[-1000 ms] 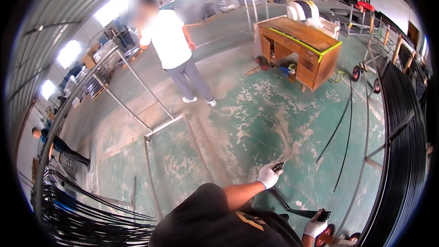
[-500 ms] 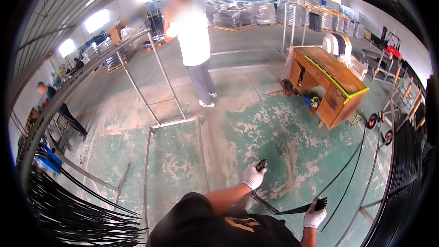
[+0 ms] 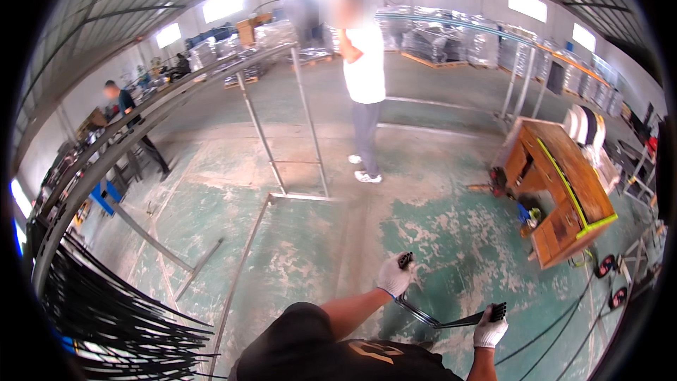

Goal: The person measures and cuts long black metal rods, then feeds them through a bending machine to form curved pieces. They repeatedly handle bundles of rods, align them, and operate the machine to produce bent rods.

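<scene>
Both my hands wear white knit gloves and grip one bundle of thin black bent metal tubes. My left hand is closed round one end, with several tube tips poking out above the fist. Lower and to the right, my right hand is closed round the other end, whose tips also stick out past the fingers. Between the hands the bundle dips and bends at an angle, held in the air over the green floor. The glove fingers hide the gripped parts of the tubes.
Many long black rods hang over a metal rack at left. Ahead stands a person in a white shirt; another person is farther left. A wooden desk sits at right, beside wheels. A metal frame lies on the floor.
My view has turned left, so the desk, the rack and the standing person sit farther right in the picture. Both hands keep their hold on the tube bundle.
</scene>
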The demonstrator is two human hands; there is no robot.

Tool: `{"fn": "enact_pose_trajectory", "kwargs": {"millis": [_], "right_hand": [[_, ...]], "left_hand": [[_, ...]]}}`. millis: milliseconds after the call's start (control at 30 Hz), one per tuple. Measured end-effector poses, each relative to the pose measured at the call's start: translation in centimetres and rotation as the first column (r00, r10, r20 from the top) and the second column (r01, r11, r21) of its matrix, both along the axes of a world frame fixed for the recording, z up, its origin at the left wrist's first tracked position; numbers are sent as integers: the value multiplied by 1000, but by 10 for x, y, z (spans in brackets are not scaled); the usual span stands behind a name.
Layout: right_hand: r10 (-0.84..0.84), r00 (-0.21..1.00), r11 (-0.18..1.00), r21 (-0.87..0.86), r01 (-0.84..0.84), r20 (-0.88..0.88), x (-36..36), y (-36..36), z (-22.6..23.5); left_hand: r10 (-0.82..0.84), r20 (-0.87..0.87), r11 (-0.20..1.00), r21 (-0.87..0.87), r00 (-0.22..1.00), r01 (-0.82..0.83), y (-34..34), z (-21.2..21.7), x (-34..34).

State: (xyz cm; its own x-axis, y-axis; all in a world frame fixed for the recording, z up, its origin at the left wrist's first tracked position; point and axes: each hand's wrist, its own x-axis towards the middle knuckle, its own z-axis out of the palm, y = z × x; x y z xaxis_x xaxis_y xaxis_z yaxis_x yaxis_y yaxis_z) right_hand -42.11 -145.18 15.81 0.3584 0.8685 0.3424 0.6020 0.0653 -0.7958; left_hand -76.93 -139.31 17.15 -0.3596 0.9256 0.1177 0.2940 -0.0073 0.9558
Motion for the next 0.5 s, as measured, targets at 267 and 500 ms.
{"fn": "enact_pose_trajectory", "kwargs": {"millis": [267,500], "right_hand": [[184,981,977,-125,-175,62,9,142,-26],[481,877,844,-269,-463,-2,18,218,-50]], "left_hand": [[218,-237,973,-27,947,-231,66,-19,-8],[411,-170,911,40,895,-411,98,-41,4]]}}
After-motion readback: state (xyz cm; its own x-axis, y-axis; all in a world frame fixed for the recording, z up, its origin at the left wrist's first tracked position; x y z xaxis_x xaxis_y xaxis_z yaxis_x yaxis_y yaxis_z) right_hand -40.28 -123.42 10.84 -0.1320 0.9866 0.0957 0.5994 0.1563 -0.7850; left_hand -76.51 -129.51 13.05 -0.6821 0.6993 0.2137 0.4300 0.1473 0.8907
